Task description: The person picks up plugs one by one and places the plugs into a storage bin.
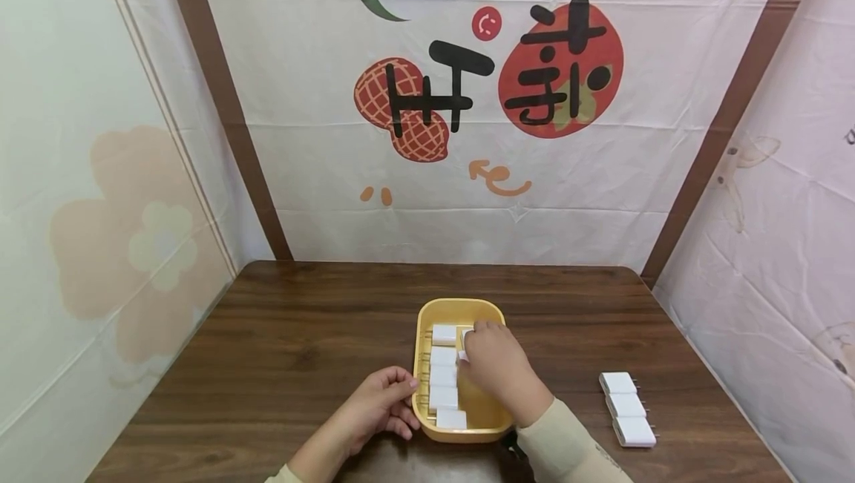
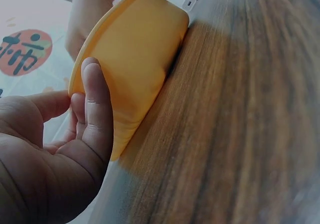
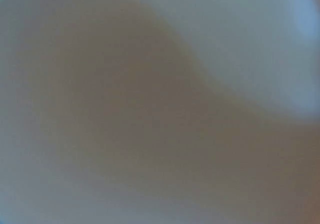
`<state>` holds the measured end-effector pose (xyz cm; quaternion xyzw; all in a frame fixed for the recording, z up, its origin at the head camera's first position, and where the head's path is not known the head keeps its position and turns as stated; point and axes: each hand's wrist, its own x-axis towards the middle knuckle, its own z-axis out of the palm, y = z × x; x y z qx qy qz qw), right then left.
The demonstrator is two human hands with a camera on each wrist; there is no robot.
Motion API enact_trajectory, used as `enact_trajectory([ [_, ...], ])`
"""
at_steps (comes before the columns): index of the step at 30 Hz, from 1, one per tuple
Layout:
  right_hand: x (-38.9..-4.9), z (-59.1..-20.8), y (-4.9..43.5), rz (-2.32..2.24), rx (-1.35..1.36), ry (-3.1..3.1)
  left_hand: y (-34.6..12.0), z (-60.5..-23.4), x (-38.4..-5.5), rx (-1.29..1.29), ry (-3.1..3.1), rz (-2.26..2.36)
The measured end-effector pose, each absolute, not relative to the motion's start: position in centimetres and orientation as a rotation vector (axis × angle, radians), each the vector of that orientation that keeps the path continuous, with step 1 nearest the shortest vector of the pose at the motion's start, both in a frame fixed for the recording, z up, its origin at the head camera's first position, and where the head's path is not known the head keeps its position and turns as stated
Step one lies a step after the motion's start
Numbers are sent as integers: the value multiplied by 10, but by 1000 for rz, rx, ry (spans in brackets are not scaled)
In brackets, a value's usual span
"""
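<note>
A yellow tray (image 1: 461, 435) stands on the table, with several white plug-in chargers (image 1: 444, 376) in a column along its left side, metal prongs pointing left. My left hand (image 1: 384, 403) is at the tray's left side, its thumb on the rim and its other fingers along the outer wall. In the left wrist view, that hand's fingers (image 2: 96, 106) lie close against the wall. Reaching inside, my right hand (image 1: 497, 364) pinches a white charger (image 1: 462, 356), mostly hidden by the fingers. The right wrist view is only blur.
Right of the tray, three more white chargers (image 1: 628, 407) lie in a row on the dark wooden table (image 1: 300, 342), prongs to the right. Printed cloth walls (image 1: 320, 194) surround the table at the back and sides. Something black (image 1: 513, 444) shows beside the right sleeve.
</note>
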<state>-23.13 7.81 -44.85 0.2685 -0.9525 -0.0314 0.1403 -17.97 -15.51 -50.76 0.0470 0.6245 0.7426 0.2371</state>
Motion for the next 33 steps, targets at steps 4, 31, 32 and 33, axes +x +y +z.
enact_trajectory([
  [4,-229,-439,81,-85,774,-2725,-154,-507,-180,129,1725,2020],
  [31,-202,-393,112,-42,795,-2700,-150,-511,-181,140,1739,1993],
  [32,-201,-394,114,-37,783,-2702,-150,-511,-181,140,1740,1992],
  [33,-200,-394,117,-27,768,-2701,-150,-511,-181,138,1741,1992],
])
